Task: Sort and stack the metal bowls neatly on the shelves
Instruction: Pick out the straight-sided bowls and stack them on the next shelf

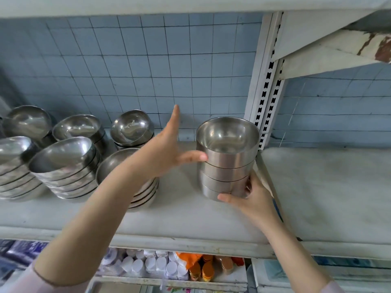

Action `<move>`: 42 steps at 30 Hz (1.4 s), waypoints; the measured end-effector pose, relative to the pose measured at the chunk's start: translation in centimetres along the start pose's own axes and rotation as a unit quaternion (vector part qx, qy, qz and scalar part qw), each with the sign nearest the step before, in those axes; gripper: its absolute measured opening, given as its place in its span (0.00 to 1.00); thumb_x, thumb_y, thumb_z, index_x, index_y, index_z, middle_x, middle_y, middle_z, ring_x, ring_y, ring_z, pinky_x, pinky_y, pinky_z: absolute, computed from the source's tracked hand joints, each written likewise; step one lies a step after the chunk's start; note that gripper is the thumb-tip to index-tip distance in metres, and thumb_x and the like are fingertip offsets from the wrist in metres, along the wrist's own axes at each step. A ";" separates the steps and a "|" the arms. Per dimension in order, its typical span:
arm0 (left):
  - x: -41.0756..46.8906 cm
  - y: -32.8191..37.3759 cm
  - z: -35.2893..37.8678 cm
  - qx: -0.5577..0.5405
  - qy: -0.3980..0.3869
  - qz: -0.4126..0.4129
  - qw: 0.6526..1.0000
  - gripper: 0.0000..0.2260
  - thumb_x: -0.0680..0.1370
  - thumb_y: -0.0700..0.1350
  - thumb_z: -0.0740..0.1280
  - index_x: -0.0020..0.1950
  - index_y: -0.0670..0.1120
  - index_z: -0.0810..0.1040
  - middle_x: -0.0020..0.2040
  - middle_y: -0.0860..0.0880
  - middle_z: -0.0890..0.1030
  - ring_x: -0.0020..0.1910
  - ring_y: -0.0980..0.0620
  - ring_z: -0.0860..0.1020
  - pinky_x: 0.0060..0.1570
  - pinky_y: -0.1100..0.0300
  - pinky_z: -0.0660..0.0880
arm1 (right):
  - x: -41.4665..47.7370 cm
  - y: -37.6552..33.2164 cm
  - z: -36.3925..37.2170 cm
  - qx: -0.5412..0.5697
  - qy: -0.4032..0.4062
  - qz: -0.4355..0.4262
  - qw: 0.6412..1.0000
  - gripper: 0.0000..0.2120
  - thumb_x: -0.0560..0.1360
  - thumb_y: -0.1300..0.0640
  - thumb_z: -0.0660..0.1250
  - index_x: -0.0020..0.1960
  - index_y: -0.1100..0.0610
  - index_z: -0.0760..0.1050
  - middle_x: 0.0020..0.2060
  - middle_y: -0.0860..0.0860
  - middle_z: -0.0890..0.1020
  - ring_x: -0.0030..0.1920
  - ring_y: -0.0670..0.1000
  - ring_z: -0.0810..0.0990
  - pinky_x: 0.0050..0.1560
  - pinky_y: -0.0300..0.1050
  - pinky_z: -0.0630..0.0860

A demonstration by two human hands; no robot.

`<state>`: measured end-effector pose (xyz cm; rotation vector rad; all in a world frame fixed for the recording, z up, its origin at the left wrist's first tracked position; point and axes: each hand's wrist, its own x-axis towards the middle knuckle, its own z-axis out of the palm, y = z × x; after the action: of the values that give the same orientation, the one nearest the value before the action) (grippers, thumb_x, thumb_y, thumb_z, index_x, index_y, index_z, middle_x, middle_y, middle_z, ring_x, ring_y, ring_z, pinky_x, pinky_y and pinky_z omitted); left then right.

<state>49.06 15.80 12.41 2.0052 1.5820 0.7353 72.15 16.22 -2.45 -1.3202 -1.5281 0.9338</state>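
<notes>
A stack of four straight-walled metal bowls (227, 166) stands upright at the right end of the shelf (190, 220), just beside the slotted upright post (264, 92); whether its base rests on the shelf I cannot tell. The right hand (251, 199) grips the lowest bowls, thumb at the near edge and fingers curled round the right side. The left hand (167, 149) is spread, fingers straight, its thumb touching the stack's left wall. To the left, stacks of rounded bowls (65, 170) sit in near and far rows. Behind is a blue tiled wall (127, 60). Below the shelf stand white-capped containers (148, 265).
</notes>
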 end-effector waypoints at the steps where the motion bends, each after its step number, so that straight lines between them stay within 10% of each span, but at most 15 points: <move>1: 0.0 -0.2 -1.8 0.025 0.018 -0.024 0.999 0.60 0.59 0.67 0.68 0.79 0.51 0.36 0.80 0.49 0.50 0.78 0.53 0.52 0.72 0.62 0.51 | 0.3 -0.3 0.7 -0.006 0.003 0.000 1.000 0.38 0.57 0.48 0.83 0.62 0.38 0.69 0.53 0.34 0.81 0.54 0.35 0.79 0.52 0.34 0.75; 12: 8.2 -10.7 -10.4 0.328 -0.071 -0.172 0.926 0.50 0.69 0.70 0.66 0.77 0.38 0.53 0.75 0.41 0.60 0.72 0.40 0.63 0.67 0.46 0.64 | 3.5 -2.5 10.6 -0.033 0.092 0.013 0.995 0.51 0.52 0.35 0.78 0.69 0.54 0.66 0.58 0.48 0.80 0.57 0.49 0.79 0.54 0.44 0.77; 16: 10.6 -13.5 -10.6 0.334 -0.122 -0.227 0.907 0.58 0.66 0.75 0.63 0.79 0.42 0.39 0.80 0.40 0.41 0.78 0.37 0.52 0.73 0.43 0.56 | 3.4 -2.5 11.1 -0.019 0.105 0.015 0.994 0.41 0.56 0.46 0.83 0.64 0.51 0.68 0.54 0.43 0.81 0.51 0.38 0.79 0.46 0.25 0.71; 22: 12.1 -15.8 -10.0 0.277 -0.162 -0.255 0.912 0.62 0.62 0.75 0.67 0.78 0.47 0.32 0.78 0.40 0.33 0.78 0.36 0.50 0.74 0.44 0.57 | 3.1 -2.6 11.5 -0.002 0.116 0.022 0.993 0.39 0.58 0.50 0.84 0.64 0.47 0.69 0.52 0.41 0.82 0.50 0.35 0.78 0.44 0.24 0.71; 28: 12.7 -16.1 -10.7 0.233 -0.087 -0.182 0.951 0.52 0.62 0.71 0.73 0.76 0.46 0.55 0.69 0.44 0.70 0.63 0.43 0.73 0.56 0.51 0.73 | 2.9 -2.7 11.6 0.007 0.122 0.030 0.992 0.40 0.58 0.51 0.84 0.65 0.46 0.68 0.50 0.40 0.82 0.48 0.34 0.79 0.46 0.29 0.74; 42: 8.6 -1.8 -14.2 0.055 -0.030 0.100 0.993 0.29 0.67 0.67 0.73 0.63 0.56 0.72 0.52 0.59 0.79 0.49 0.58 0.78 0.42 0.61 0.72 | 3.1 -2.8 11.4 -0.003 0.120 0.024 0.992 0.37 0.58 0.49 0.84 0.60 0.43 0.69 0.50 0.40 0.83 0.49 0.38 0.81 0.49 0.35 0.77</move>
<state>39.87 25.12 22.76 2.2700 1.4299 0.6667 60.37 18.91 -3.08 -1.4231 -1.3196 0.7693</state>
